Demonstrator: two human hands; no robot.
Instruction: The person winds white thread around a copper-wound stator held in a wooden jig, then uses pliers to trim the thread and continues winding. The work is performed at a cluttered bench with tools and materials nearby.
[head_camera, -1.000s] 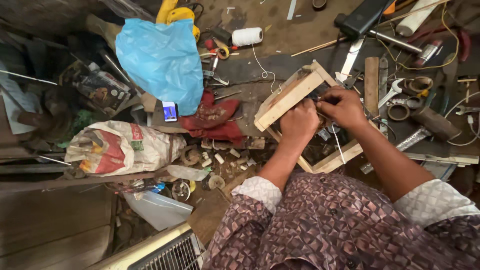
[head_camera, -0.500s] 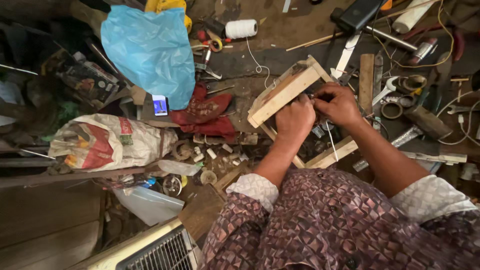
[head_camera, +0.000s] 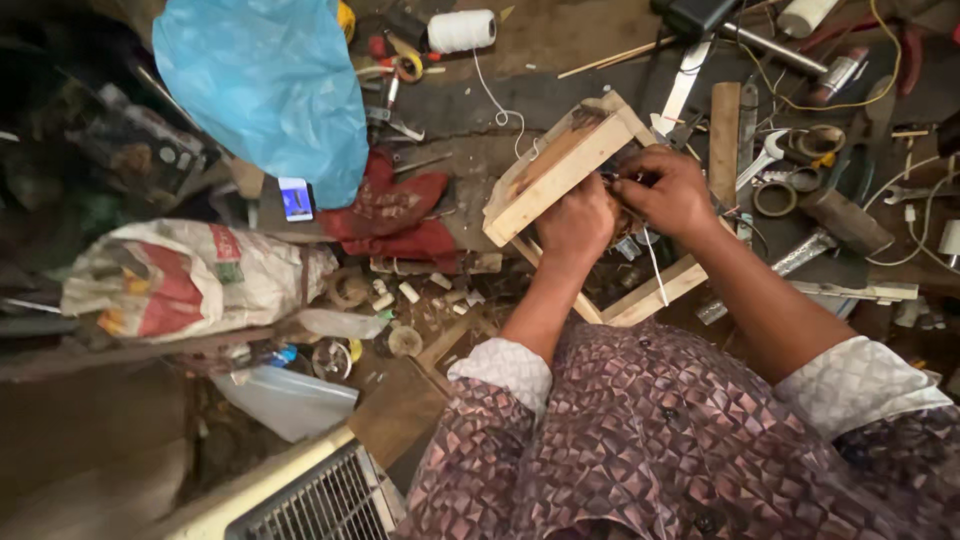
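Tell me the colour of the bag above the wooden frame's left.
Light blue plastic bag, seen in the head view.

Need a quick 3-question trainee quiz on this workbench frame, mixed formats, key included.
1. True or false: both hands meet at the wooden frame.
2. Which lies nearest the blue plastic bag? A) phone B) wrench C) spool of white thread
3. Fill in: the red cloth lies on the ____ hand's side of the frame.

Key:
1. True: left hand and right hand are together there.
2. A: phone is at the bag's lower edge.
3. Left.
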